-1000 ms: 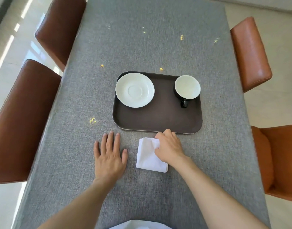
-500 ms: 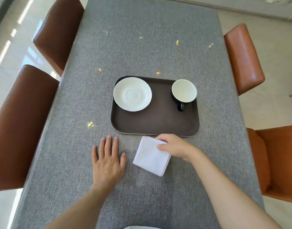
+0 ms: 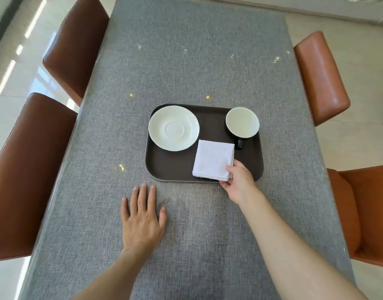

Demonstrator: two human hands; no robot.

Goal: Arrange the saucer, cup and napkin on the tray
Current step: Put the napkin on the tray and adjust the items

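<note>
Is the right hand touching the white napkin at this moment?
Touching. The head view shows the right hand pinching the near right corner of the napkin, thumb on top, over the tray.

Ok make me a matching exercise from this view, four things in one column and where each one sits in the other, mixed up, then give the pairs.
Things:
1. saucer
2. cup
3. napkin
4. left hand

Places:
A. flat on the grey tablecloth, off the tray
B. far right corner of the tray
C. far left part of the tray
D. near middle of the tray, pinched by the right hand

Pairs: 1-C, 2-B, 3-D, 4-A
</note>
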